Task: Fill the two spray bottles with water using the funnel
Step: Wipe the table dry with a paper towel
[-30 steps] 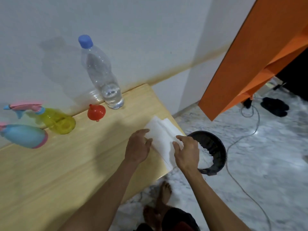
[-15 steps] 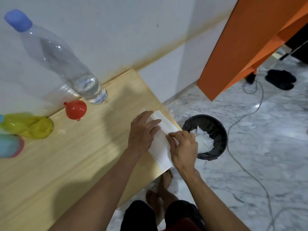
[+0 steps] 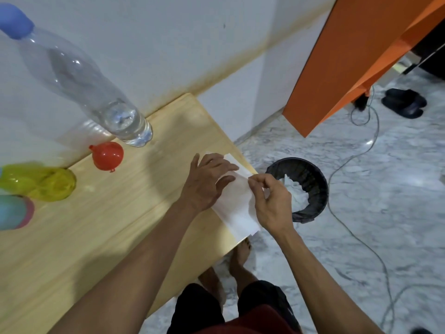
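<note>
Left hand (image 3: 207,184) lies flat on the tissue (image 3: 237,208) at the counter (image 3: 101,237) edge, right hand (image 3: 269,201) pinching it; bottles (image 3: 45,182), funnel (image 3: 108,155) stand far left, untouched; a careless sweep could topple the water bottle (image 3: 79,75).

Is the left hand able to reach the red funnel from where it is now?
Probably yes. The left hand lies flat on the tissue, holding nothing, and only bare table lies between it and the funnel.
</note>
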A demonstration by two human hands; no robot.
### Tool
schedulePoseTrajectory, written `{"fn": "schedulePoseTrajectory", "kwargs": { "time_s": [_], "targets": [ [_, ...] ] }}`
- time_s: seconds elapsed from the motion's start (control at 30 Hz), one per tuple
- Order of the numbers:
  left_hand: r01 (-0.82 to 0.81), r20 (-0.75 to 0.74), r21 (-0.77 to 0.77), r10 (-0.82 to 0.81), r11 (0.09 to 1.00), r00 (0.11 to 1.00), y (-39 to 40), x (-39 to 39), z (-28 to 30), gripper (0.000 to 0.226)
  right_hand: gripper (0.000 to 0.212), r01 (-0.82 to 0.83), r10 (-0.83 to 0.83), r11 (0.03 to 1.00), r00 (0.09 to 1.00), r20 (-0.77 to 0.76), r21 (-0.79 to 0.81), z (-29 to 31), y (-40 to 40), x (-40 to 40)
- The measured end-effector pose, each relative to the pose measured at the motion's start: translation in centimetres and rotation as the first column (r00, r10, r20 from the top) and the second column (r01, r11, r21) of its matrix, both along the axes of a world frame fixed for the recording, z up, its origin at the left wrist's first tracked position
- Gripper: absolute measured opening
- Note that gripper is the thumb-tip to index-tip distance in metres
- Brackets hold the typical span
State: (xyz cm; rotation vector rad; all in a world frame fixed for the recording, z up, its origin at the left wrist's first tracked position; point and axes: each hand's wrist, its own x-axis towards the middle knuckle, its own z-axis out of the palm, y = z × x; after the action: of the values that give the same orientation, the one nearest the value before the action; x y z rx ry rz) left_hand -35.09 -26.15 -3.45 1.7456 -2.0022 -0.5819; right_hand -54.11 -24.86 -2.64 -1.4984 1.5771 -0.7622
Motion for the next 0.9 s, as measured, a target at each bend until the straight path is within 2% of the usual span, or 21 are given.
{"fn": "schedulePoseTrajectory", "kwargs": {
  "time_s": [0.1, 0.17, 0.27, 0.4, 0.5, 0.73, 0.9],
  "targets": [
    [-0.039, -0.021, 0.016, 0.039, 0.999, 0.999, 0.0, 0.1, 1.0, 0.014, 0.004, 0.045, -0.055, 0.996, 0.990, 0.128, 0.081, 0.7, -0.2, -0.3],
    [-0.053, -0.042, 0.070, 0.056, 0.996, 0.998, 0.1, 0.4, 1.6, 0.014, 0.012, 0.057, -0.089, 0.988, 0.971, 0.223, 0.146, 0.9, -0.3, -0.3],
    [-0.071, -0.060, 0.137, 0.080, 0.988, 0.995, 0.3, 1.3, 2.8, 0.018, 0.008, 0.075, -0.121, 0.981, 0.957, 0.262, 0.177, 1.1, -0.3, -0.2],
    [-0.181, -0.250, 0.158, 0.217, 0.971, 0.944, 1.1, 2.8, 4.7, 0.012, 0.004, 0.099, -0.141, 0.983, 0.946, 0.292, 0.156, 1.9, -0.3, 0.6],
    [-0.292, -0.319, 0.155, 0.328, 0.944, 0.889, 1.9, 4.2, 5.9, 0.007, 0.007, 0.082, -0.126, 0.986, 0.936, 0.328, 0.145, 2.7, -0.2, 1.6],
    [-0.477, -0.336, 0.152, 0.499, 0.866, 0.799, 4.9, 8.4, 6.9, 0.018, 0.005, 0.043, -0.069, 0.995, 0.953, 0.294, 0.095, 3.6, 0.4, 6.1],
    [-0.560, -0.306, 0.142, 0.574, 0.816, 0.760, 7.8, 12.1, 7.0, 0.032, 0.009, -0.074, 0.063, 0.996, 0.978, 0.197, 0.051, 3.0, 1.5, 10.9]
  ]
}}
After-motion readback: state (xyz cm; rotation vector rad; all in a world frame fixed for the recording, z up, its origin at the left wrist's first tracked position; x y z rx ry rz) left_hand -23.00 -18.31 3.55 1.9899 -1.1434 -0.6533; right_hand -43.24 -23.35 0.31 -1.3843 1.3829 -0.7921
